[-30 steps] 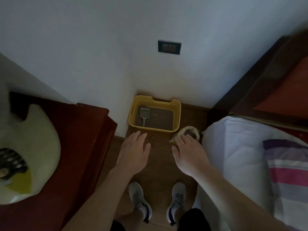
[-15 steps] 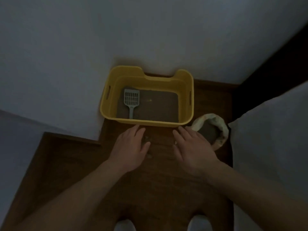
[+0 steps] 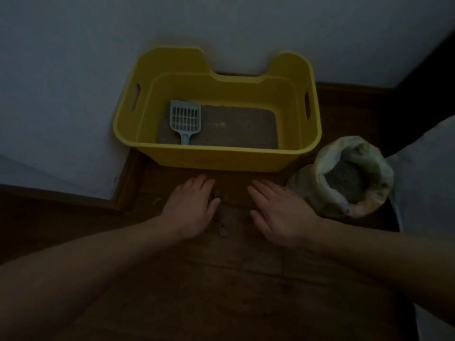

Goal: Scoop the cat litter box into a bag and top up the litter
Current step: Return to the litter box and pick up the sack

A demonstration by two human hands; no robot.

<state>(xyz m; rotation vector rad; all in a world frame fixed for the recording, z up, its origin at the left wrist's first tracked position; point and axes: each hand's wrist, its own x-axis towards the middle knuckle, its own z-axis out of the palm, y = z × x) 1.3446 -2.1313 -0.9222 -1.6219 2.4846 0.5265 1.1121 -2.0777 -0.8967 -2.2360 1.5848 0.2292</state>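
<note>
A yellow litter box (image 3: 216, 157) stands on the wooden floor against the wall, with grey litter (image 3: 236, 126) in its bottom. A pale blue slotted scoop (image 3: 185, 119) lies on the litter at the left, handle toward me. To the right of the box stands an open bag (image 3: 344, 178) with its rim rolled down and grey litter inside. My left hand (image 3: 192, 207) and my right hand (image 3: 280, 210) hover palm down just in front of the box, fingers apart, holding nothing.
A few small clumps (image 3: 222, 231) lie on the floor between my hands. A white wall (image 3: 73, 94) runs behind and left of the box. White bedding (image 3: 428, 173) and a dark bed frame close off the right side.
The view has dropped much closer to the floor, so the box and bag look larger. Both hands stay open in front of the box, now lower and nearer to it.
</note>
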